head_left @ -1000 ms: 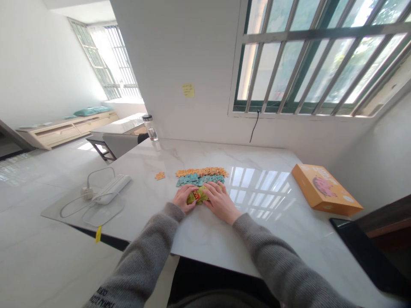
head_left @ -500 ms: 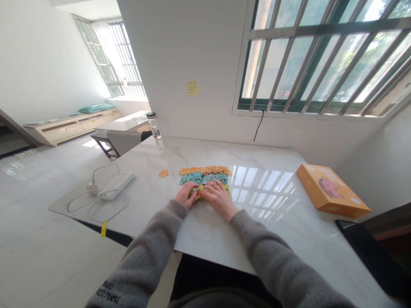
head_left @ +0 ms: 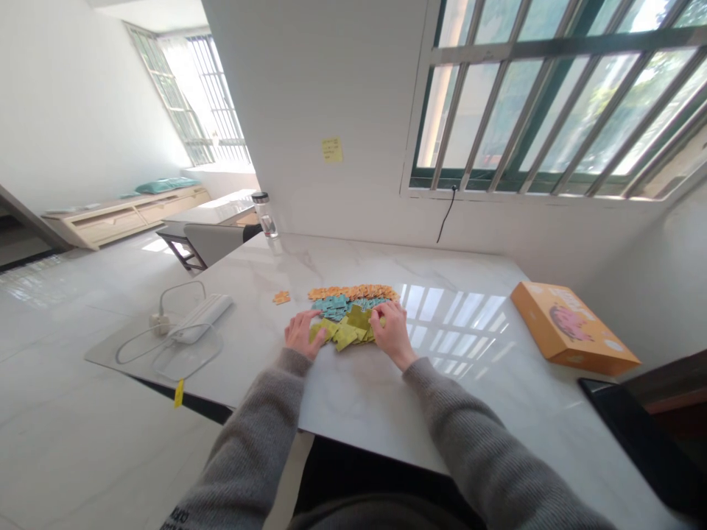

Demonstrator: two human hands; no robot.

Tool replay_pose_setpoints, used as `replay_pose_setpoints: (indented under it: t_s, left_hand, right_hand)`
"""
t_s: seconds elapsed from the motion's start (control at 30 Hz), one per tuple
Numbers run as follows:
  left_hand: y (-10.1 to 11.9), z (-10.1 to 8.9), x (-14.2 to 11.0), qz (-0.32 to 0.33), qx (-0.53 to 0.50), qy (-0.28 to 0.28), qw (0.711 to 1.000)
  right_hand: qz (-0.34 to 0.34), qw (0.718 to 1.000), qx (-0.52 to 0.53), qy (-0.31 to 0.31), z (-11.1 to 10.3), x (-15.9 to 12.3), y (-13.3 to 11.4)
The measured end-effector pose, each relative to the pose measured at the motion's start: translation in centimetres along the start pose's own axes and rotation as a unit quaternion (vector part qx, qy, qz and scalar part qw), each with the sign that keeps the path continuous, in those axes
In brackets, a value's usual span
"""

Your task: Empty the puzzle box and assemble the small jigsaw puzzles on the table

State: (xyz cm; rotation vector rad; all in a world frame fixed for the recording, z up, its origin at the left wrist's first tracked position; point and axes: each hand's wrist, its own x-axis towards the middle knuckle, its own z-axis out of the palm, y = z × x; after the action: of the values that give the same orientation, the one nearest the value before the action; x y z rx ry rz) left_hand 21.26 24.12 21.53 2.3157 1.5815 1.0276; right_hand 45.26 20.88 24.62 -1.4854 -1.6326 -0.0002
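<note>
Low on the table, a pile of olive-green jigsaw pieces (head_left: 345,337) lies between my hands, plain sides up. My left hand (head_left: 302,333) rests at the pile's left edge, fingers apart, thumb close to the pieces. On the right side, my right hand (head_left: 393,328) has its thumb and fingers pinched at a green jigsaw piece (head_left: 382,322), mostly hidden by the fingertips. Just behind lies a row of teal jigsaw pieces (head_left: 333,306), and beyond that a row of orange jigsaw pieces (head_left: 353,292). A small orange cluster (head_left: 281,297) sits apart to the left.
An orange box (head_left: 574,327) stands at the right, near a black flat object (head_left: 624,419) at the table edge. To the left are a white power strip (head_left: 202,320) and its looping cable. A clear bottle (head_left: 265,216) stands at the far left corner.
My hands have moved apart to either side of the green pile. The colourful printed piece between them no longer shows; plain green sides are spread out there instead.
</note>
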Motion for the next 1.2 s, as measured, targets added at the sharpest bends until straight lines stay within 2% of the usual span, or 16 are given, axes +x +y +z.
replay_pose_setpoints:
  t_s: [0.1, 0.2, 0.3, 0.4, 0.47, 0.53, 0.6, 0.67, 0.73, 0.83, 0.97, 1.1, 1.2]
  left_hand:
    - [-0.5, 0.2, -0.9, -0.025, 0.025, -0.005, 0.999]
    - [-0.7, 0.8, -1.6, 0.012, 0.036, -0.043, 0.998]
    - [-1.2, 1.3, -1.7, 0.063, 0.017, -0.077, 0.995]
    - [-2.9, 0.9, -0.4, 0.08, -0.019, -0.054, 0.995]
    - [-4.7, -0.2, 1.2, 0.028, -0.001, -0.009, 1.0]
    - [-6.9, -1.5, 3.1, -0.07, 0.059, 0.03, 0.995]
    - [-8.9, -2.6, 5.1, -0.142, 0.104, 0.008, 0.984]
    - [-10.2, -3.2, 6.8, -0.163, 0.112, -0.021, 0.98]
    - [-10.7, -3.0, 8.0, -0.164, 0.104, -0.043, 0.98]
    - [-9.8, -1.5, 9.3, -0.161, 0.08, -0.063, 0.982]
    - [-6.7, 1.8, 9.7, -0.149, 0.046, -0.073, 0.985]
    - [-3.8, 4.2, 9.3, -0.112, 0.017, -0.079, 0.99]
    - [-2.1, 5.2, 8.9, -0.09, 0.011, -0.117, 0.989]
  right_hand:
    - [-0.008, 0.997, -0.068, -0.039, 1.2, -0.1, -0.7]
    - [-0.048, 0.992, -0.111, -0.039, 1.6, -0.5, -0.8]
    - [-0.099, 0.989, -0.097, -0.057, 0.9, -1.1, -0.6]
    - [-0.126, 0.985, -0.089, -0.084, -0.3, -1.7, 0.0]
    - [-0.125, 0.984, -0.088, -0.091, -0.9, -2.2, 0.6]
    - [-0.117, 0.985, -0.083, -0.097, -1.2, -2.6, 1.2]
    - [-0.106, 0.986, -0.077, -0.1, -1.3, -2.9, 1.6]
    - [-0.1, 0.987, -0.076, -0.103, -1.3, -3.0, 1.8]
    - [-0.106, 0.985, -0.083, -0.107, -1.3, -3.0, 1.7]
    - [-0.123, 0.982, -0.091, -0.111, -1.3, -3.1, 1.4]
    - [-0.119, 0.983, -0.089, -0.109, -1.4, -3.0, 1.6]
    - [-0.085, 0.991, -0.07, -0.07, -1.4, -1.4, 3.5]
    - [-0.044, 0.996, -0.054, -0.052, -1.2, 1.2, 5.5]
